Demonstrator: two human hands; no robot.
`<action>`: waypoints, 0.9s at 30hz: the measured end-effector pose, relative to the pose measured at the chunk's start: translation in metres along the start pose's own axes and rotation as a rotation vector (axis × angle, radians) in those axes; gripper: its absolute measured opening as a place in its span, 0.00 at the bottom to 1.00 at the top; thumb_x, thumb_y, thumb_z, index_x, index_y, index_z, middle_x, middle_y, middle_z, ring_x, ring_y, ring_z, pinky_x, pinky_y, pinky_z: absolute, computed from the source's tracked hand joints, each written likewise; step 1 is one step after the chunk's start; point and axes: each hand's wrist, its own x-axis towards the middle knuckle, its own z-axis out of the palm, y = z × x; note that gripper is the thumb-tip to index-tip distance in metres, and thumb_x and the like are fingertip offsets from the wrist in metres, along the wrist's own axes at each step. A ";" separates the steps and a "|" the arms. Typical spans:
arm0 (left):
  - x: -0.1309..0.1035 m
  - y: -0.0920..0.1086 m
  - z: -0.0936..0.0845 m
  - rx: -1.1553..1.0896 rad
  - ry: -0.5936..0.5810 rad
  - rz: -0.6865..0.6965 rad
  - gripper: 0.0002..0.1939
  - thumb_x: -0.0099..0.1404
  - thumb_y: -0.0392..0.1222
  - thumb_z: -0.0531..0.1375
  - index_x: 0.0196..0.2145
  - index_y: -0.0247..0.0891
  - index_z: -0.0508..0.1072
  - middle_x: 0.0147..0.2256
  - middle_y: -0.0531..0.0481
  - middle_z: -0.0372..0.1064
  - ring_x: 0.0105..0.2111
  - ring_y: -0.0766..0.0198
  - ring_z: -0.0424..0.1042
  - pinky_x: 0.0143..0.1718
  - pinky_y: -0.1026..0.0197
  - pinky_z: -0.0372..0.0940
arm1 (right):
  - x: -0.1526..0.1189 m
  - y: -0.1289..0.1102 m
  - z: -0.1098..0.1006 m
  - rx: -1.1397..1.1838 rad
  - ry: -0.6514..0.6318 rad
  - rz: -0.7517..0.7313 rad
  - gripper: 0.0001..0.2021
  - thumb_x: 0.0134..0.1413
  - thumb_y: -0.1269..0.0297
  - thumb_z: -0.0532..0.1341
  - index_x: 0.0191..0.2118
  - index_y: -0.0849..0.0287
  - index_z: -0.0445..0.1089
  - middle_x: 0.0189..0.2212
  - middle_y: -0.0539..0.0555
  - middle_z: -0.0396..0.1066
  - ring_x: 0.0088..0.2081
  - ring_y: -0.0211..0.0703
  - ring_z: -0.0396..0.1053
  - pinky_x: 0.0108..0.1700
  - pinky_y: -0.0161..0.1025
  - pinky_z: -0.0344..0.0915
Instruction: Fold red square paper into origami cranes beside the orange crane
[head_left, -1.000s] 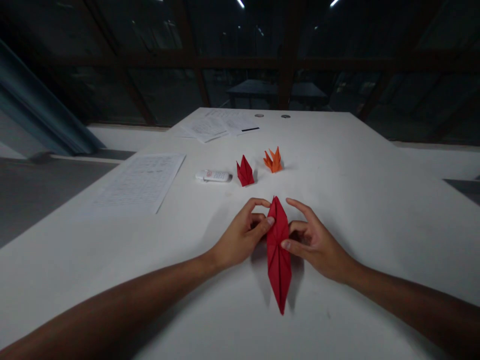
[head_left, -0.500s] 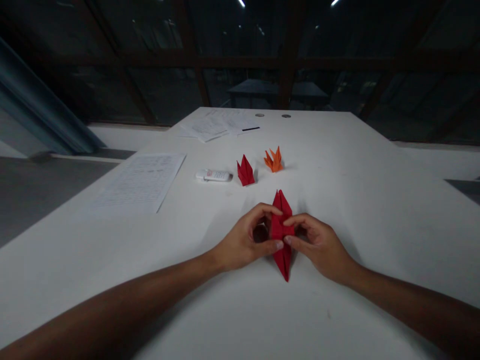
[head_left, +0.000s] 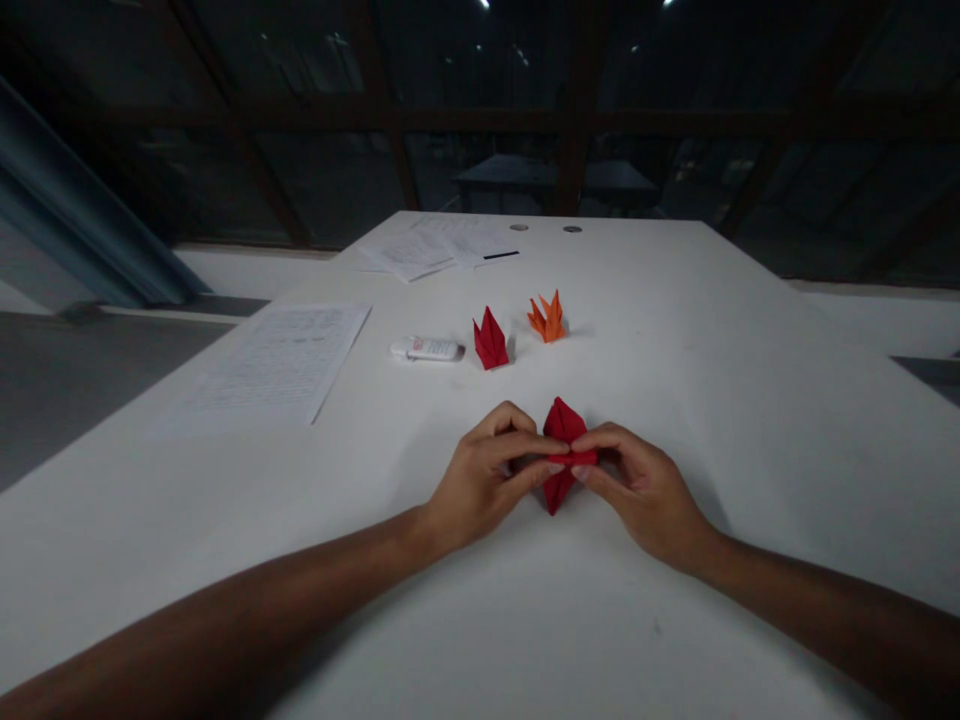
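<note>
A folded piece of red paper point(head_left: 564, 420), with one point facing away from me and one toward me, is between my hands over the white table point(head_left: 480, 630). My left hand point(head_left: 495, 470) pinches its middle ridge from the left between thumb and fingers. From the right, my right hand point(head_left: 645, 485) pinches the same ridge, its fingertips almost meeting those of the left. The fingers cover much of the paper's centre. Beyond the hands stand a red origami piece point(head_left: 491, 340) and an orange origami piece point(head_left: 548, 318) with several upright points.
A white capped tube or stick point(head_left: 427, 349) with printing lies left of the red origami. Printed sheets point(head_left: 277, 360) lie at the left, more papers point(head_left: 427, 250) farther back with a black pen-like stick point(head_left: 501, 255). Two round discs point(head_left: 572, 229) sit near the far edge, before dark windows.
The red paper's middle has been squeezed into a narrow ridge, and its front and back points reach less far out. My left fingers have moved in over the centre.
</note>
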 end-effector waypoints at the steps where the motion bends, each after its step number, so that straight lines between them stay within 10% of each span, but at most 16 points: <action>1: -0.001 0.000 0.000 0.046 0.018 0.061 0.10 0.68 0.38 0.65 0.47 0.44 0.81 0.35 0.50 0.67 0.33 0.68 0.68 0.31 0.65 0.65 | 0.001 -0.001 -0.001 -0.020 0.002 -0.038 0.06 0.63 0.62 0.66 0.45 0.49 0.77 0.40 0.52 0.74 0.42 0.44 0.72 0.42 0.41 0.70; 7: -0.007 -0.002 -0.003 0.313 0.015 0.330 0.15 0.68 0.34 0.65 0.51 0.42 0.76 0.29 0.52 0.73 0.30 0.65 0.67 0.33 0.60 0.61 | -0.002 -0.002 -0.004 -0.116 0.000 -0.130 0.07 0.64 0.61 0.65 0.46 0.47 0.79 0.33 0.51 0.73 0.33 0.42 0.70 0.35 0.40 0.69; 18: -0.008 0.009 0.000 0.310 -0.023 0.280 0.19 0.65 0.35 0.65 0.53 0.38 0.72 0.39 0.47 0.80 0.34 0.62 0.77 0.39 0.59 0.69 | -0.007 -0.009 -0.005 0.013 -0.025 -0.133 0.10 0.67 0.62 0.62 0.51 0.50 0.75 0.45 0.56 0.74 0.43 0.45 0.74 0.43 0.42 0.73; 27: -0.008 0.004 0.005 0.342 -0.027 0.253 0.14 0.68 0.34 0.62 0.51 0.41 0.71 0.36 0.48 0.78 0.34 0.61 0.74 0.37 0.58 0.69 | 0.000 -0.003 0.002 0.248 0.053 0.145 0.14 0.62 0.59 0.66 0.49 0.50 0.64 0.36 0.49 0.76 0.34 0.40 0.74 0.38 0.38 0.71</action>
